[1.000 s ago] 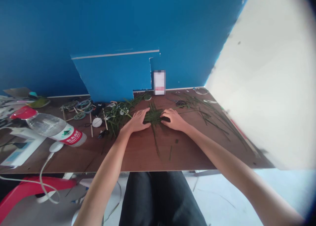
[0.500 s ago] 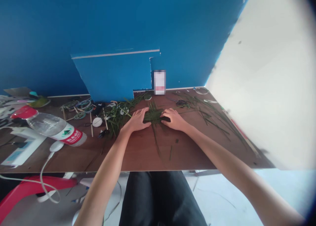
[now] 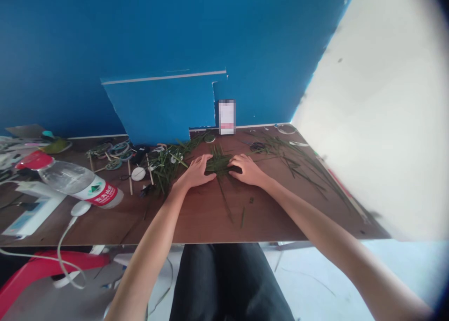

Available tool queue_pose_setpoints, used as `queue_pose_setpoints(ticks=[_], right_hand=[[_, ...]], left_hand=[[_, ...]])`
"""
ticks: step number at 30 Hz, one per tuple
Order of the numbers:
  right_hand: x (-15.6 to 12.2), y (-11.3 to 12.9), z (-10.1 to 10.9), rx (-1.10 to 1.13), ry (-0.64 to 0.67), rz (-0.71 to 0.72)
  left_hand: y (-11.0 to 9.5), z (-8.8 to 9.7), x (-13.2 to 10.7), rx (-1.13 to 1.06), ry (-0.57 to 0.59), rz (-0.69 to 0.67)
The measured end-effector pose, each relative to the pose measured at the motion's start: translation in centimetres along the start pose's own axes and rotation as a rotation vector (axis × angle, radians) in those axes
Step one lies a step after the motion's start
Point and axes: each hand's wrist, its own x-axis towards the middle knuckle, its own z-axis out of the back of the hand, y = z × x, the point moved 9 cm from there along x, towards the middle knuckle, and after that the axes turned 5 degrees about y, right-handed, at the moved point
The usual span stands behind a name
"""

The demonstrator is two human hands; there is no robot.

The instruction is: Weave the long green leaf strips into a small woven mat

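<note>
A small woven mat of green grass strips [image 3: 218,163] lies on the brown table [image 3: 196,218]. My left hand [image 3: 195,172] rests on the mat's left side with its fingers stretched out flat. On the mat's right side my right hand [image 3: 247,169] presses down, fingers curled over the strips and a dark object under them. Long loose strips trail from the mat toward the table's front edge.
A plastic water bottle [image 3: 70,179] with a red label lies at the left, beside a white device with a cable [image 3: 80,208]. Rings, sticks and a grass pile [image 3: 164,164] lie behind my left hand. More loose strips [image 3: 298,164] spread to the right. A blue wall stands behind.
Both hands stay on the mat with only tiny shifts. The loose strip trailing from the mat has swung slightly to the right.
</note>
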Motion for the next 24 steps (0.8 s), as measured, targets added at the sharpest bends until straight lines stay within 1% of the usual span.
queue_pose_setpoints(ticks=[8,14,24], right_hand=[[-0.07,0.11,0.06,0.019,-0.006,0.011],[-0.17,0.2,0.18,0.02,-0.001,0.003],[-0.04,-0.1,-0.07,0.021,0.014,-0.017]], left_hand=[[0.74,0.74,-0.35,0.07,0.007,0.037],[0.38,0.63,-0.22,0.118,-0.003,0.021],[0.46,0.35,-0.1,0.081,-0.014,0.056]])
